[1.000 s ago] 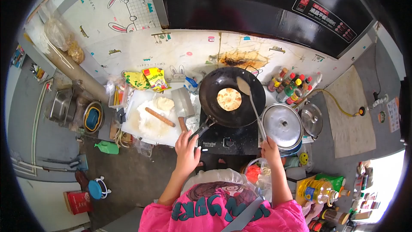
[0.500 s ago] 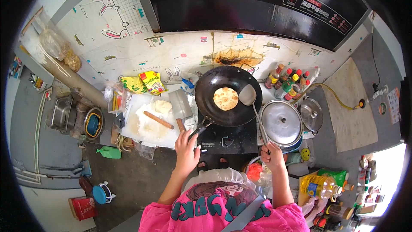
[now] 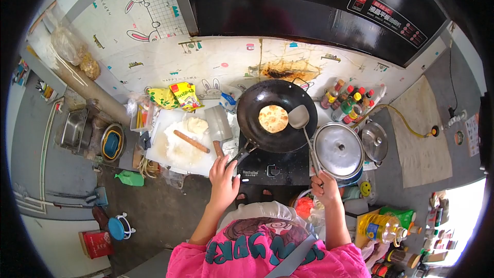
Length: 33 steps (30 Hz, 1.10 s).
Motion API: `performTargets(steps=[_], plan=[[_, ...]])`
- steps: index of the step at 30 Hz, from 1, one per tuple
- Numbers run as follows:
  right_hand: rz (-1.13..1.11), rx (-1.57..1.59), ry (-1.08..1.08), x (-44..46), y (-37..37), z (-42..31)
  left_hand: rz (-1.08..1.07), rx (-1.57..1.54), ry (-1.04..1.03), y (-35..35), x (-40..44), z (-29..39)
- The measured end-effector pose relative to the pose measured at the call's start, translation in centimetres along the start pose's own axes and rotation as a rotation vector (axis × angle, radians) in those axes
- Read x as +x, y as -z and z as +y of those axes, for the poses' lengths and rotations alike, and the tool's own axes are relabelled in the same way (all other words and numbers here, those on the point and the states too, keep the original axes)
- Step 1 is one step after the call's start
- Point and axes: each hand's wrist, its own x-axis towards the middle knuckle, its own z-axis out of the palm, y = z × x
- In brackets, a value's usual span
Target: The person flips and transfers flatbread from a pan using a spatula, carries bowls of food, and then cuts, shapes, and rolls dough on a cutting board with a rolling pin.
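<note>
At center, left hand's fingers (image 3: 219,169) grasp wok handle (image 3: 244,153); right hand's fingers (image 3: 320,181) grip spatula (image 3: 298,117) beside flatbread (image 3: 273,119). Brace wok, slide blade in flat.

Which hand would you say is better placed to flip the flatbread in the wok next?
Probably the right hand: it grips the spatula, whose blade lies just beside the flatbread, while the left hand holds the wok handle.
</note>
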Motion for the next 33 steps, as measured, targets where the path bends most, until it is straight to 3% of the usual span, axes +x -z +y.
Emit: performTargets(steps=[19,25,33], plan=[[-0.014,-0.097,-0.036,0.7,-1.5,-0.3,-0.022,-0.017,0.014,-0.3,-0.2,0.5],[0.100,-0.452,0.157,2.4,-1.8,0.7,-0.004,-0.005,-0.004,-0.1,-0.1,0.6],[0.059,-0.372,0.116,0.5,-1.4,0.1,-0.005,0.013,0.027,0.0,-0.8,-0.1]])
